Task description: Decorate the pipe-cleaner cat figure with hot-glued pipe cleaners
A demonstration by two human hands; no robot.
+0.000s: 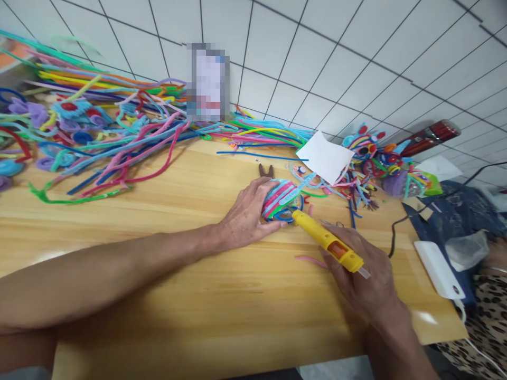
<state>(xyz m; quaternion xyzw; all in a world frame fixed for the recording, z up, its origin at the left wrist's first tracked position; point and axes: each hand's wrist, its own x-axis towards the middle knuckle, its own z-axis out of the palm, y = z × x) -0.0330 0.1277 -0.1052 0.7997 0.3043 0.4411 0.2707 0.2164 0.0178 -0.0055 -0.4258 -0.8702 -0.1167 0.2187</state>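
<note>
My left hand (247, 214) is wrapped around a rounded craft piece (277, 198) wound with pink, blue and green pipe cleaners, keeping it on the wooden table (206, 295). A light blue strip with small lettering lies across its top. In my right hand (366, 269) is a yellow glue gun (328, 240), a clear stick poking from its back end. The gun's nozzle points at the right side of the craft piece; whether it touches I cannot tell. Just beyond my left hand stand the dark jaws of a small tool (266, 170).
Pipe cleaners (130, 132) are heaped at the back left. White paper (325, 157) lies over more at the back, near finished colourful figures (364, 145) and a red cylinder (431, 136). A white power strip (439, 269) sits at the right edge, beside another person's patterned clothing (487, 311).
</note>
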